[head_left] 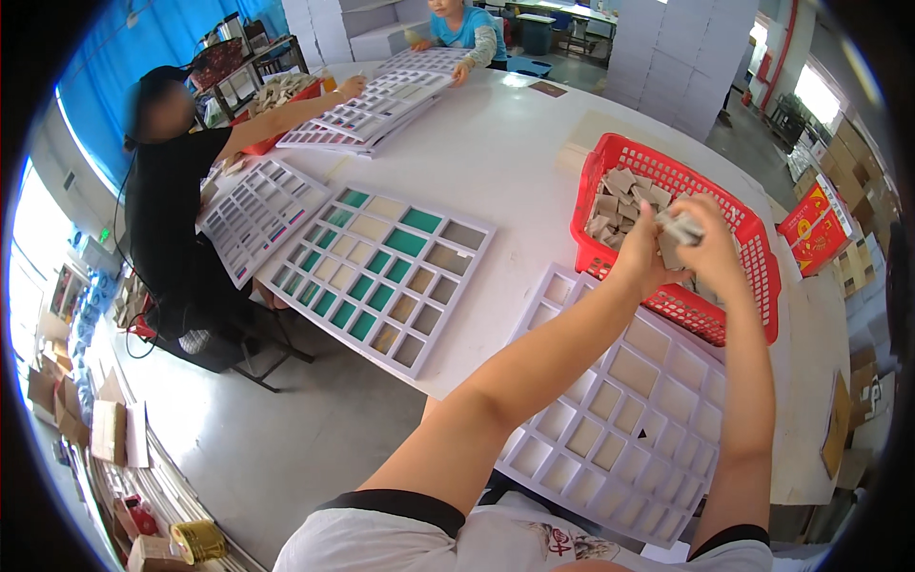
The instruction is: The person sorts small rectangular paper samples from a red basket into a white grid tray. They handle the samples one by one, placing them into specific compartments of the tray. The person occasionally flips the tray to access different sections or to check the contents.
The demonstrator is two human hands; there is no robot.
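Observation:
Both of my hands are raised over a red plastic basket [753,221] heaped with flat grey-beige pieces [618,202]. My right hand [707,246] is closed around several small grey-beige pieces [681,227], slightly blurred. Close against it, my left hand [644,250] is bent round a similar flat piece [669,255], partly hidden by the fingers. Under my forearms lies a white compartment tray [534,324]. Many of its cells have grey-beige bottoms, and one bears a small black triangle [642,434].
Left of my tray lies another white tray [486,232] with green, beige and grey cells. Beyond it are more white trays [329,143] and a second red basket [262,145]. A person in black [167,191] sits at left; another in blue [469,36] stands across the white table [515,124].

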